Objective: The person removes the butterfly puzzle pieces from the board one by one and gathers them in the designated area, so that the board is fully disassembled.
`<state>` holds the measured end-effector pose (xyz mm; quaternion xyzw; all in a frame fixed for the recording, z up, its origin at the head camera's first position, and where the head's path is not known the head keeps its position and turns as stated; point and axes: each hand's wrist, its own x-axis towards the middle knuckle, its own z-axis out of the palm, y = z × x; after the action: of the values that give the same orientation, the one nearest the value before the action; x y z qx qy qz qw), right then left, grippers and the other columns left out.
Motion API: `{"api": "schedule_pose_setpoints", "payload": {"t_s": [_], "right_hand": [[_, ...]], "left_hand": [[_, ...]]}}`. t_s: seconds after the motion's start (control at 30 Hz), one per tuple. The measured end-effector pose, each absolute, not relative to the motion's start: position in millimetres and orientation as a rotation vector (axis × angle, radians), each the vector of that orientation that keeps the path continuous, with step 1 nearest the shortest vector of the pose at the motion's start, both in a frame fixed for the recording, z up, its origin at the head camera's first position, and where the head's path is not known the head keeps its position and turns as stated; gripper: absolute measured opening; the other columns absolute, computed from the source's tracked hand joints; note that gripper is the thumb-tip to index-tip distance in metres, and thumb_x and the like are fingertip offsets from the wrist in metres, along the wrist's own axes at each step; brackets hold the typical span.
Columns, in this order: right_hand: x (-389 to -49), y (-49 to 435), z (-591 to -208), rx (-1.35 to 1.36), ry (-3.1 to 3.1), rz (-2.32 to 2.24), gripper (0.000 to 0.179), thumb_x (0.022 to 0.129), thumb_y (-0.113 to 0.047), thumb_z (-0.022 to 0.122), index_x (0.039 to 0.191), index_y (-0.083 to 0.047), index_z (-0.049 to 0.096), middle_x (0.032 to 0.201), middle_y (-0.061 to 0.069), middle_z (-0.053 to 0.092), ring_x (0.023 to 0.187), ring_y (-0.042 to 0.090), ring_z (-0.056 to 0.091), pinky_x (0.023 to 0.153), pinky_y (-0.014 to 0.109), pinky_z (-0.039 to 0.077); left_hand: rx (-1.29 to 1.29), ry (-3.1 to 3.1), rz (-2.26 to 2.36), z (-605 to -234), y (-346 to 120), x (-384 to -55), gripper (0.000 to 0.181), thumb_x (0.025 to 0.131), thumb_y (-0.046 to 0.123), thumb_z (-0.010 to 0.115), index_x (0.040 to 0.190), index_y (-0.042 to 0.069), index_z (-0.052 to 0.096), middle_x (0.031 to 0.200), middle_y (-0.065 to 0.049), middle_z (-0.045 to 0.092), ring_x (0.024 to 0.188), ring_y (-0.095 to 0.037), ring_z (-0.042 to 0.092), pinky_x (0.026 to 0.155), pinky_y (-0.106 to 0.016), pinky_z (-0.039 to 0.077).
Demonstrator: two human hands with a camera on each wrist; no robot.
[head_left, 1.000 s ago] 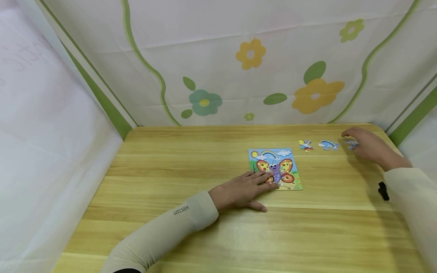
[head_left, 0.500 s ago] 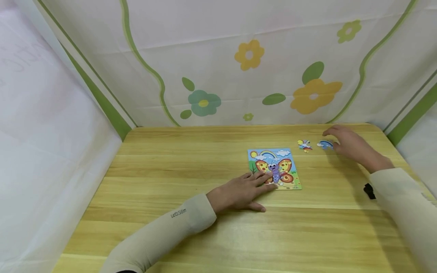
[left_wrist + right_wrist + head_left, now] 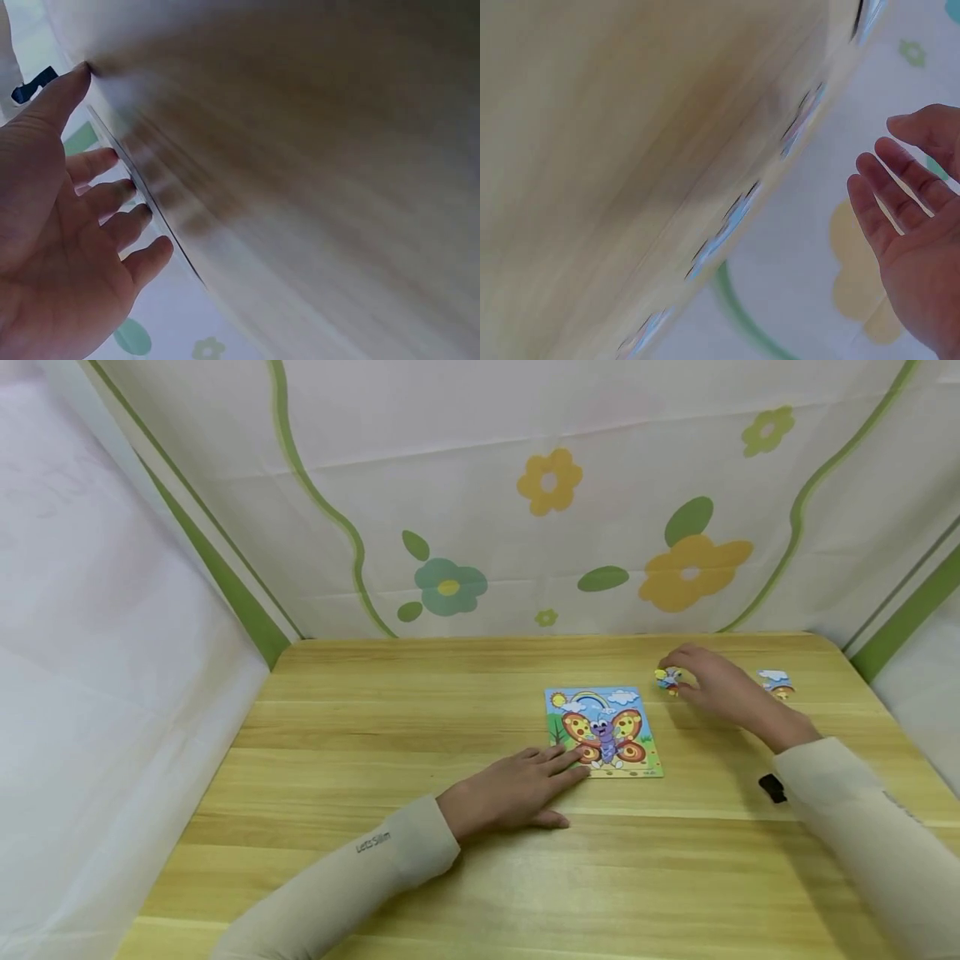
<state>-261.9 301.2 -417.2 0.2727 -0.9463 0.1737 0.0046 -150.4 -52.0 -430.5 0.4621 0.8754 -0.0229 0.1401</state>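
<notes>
A square puzzle (image 3: 604, 732) with a butterfly, sun and rainbow lies on the wooden table. My left hand (image 3: 517, 793) lies flat with its fingertips over the puzzle's lower left edge; in the left wrist view the fingers of that hand (image 3: 82, 232) are spread beside the puzzle's thin edge. My right hand (image 3: 723, 693) reaches over a yellow-and-blue puzzle piece (image 3: 667, 680), thumb and fingers parted. Its palm (image 3: 922, 247) shows bare in the right wrist view, off the pieces. A cloud puzzle piece (image 3: 776, 682) lies behind that wrist. The rainbow piece is hidden under the right hand.
The wooden table (image 3: 360, 718) reaches back to a white cloth wall (image 3: 315, 585) printed with flowers. A white cloth side (image 3: 97, 710) borders the left. A small black object (image 3: 772, 788) sits at the right cuff.
My right hand has moved left along the row, from the cloud piece past the rainbow piece to the yellow-and-blue one. My left hand has slid slightly left and down on the puzzle.
</notes>
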Motion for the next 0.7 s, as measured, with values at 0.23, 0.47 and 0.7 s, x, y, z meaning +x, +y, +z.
{"api": "schedule_pose_setpoints", "payload": {"t_s": [0.23, 0.47, 0.7], "right_hand": [[-253, 269, -413, 0.904, -2.986, 0.618, 0.034, 0.095, 0.005, 0.066, 0.129, 0.005, 0.066, 0.135, 0.027, 0.062, 0.13, 0.05, 0.055, 0.105, 0.066, 0.047], [-247, 242, -416, 0.976, -2.998, 0.719, 0.035, 0.096, 0.001, 0.068, 0.131, 0.002, 0.067, 0.133, 0.021, 0.065, 0.127, 0.044, 0.06, 0.105, 0.063, 0.049], [-242, 219, -424, 1.084, -2.968, 0.789, 0.035, 0.096, -0.001, 0.069, 0.131, 0.001, 0.068, 0.128, 0.017, 0.068, 0.117, 0.036, 0.066, 0.097, 0.056, 0.056]], "left_hand": [[1.313, 2.532, -0.124, -426, -54, -147, 0.075, 0.108, 0.056, 0.046, 0.169, 0.019, 0.023, 0.177, 0.0, 0.017, 0.163, -0.021, 0.021, 0.13, -0.04, 0.028], [1.305, 2.529, -0.1, -426, -56, -148, 0.075, 0.108, 0.055, 0.047, 0.169, 0.018, 0.023, 0.177, -0.002, 0.018, 0.163, -0.021, 0.021, 0.13, -0.039, 0.028], [1.304, 2.527, -0.065, -427, -56, -149, 0.075, 0.108, 0.054, 0.048, 0.169, 0.017, 0.024, 0.177, -0.003, 0.019, 0.163, -0.022, 0.021, 0.13, -0.04, 0.029]]}}
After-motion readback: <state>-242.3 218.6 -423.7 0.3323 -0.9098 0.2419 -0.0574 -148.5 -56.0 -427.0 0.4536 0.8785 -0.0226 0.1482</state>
